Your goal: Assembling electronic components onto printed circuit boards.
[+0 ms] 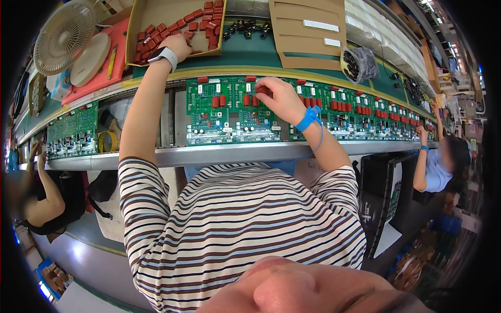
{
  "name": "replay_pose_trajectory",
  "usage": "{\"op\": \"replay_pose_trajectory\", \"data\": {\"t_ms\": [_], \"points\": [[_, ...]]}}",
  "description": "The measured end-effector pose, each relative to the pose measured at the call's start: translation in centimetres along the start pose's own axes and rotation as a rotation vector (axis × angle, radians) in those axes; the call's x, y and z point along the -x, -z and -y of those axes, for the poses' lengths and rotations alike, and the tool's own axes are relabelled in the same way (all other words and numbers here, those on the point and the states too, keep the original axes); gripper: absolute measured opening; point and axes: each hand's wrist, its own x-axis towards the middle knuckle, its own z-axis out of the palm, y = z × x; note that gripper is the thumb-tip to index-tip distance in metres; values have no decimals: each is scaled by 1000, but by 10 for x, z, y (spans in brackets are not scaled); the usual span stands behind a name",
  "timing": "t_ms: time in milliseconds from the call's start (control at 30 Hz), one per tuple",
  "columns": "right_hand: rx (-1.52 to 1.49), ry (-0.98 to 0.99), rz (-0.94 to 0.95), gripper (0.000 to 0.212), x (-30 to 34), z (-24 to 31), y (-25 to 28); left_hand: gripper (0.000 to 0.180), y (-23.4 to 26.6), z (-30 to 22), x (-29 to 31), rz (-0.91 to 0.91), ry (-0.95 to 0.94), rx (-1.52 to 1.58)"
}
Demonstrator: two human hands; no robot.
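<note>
My left hand [179, 46], with a white smartwatch on its wrist, reaches into a cardboard box [130, 39] of loose red block capacitors [156, 34]. Its fingers are curled down among them, and whatever they grip is hidden. My right hand [282, 100] wears a blue wrist strap [308, 119] with a cord. Between thumb and fingers it pinches a red capacitor [263, 91] over a green circuit board [258, 117]. Red capacitors [247, 100] stand upright on that board, next to the fingertips. Another board [203, 122] with a red pair sits to the left.
A row of populated boards [360, 117] runs right along the rail [235, 150]. Behind are black parts [248, 28], a cardboard sheet [308, 49] and a bag of parts [359, 63]. A fan [65, 36] stands far left. Co-workers sit left and right [438, 164].
</note>
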Motion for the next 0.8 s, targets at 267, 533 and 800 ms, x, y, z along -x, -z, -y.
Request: {"op": "replay_pose_trajectory", "data": {"t_ms": [267, 533, 800], "points": [[52, -52, -20, 26, 26, -12, 2, 31, 16, -21, 25, -245, -7, 109], [213, -73, 84, 29, 22, -14, -4, 26, 16, -44, 91, -273, -44, 750], [237, -67, 102, 28, 17, -11, -6, 18, 13, -38, 129, -74, -51, 949]]}}
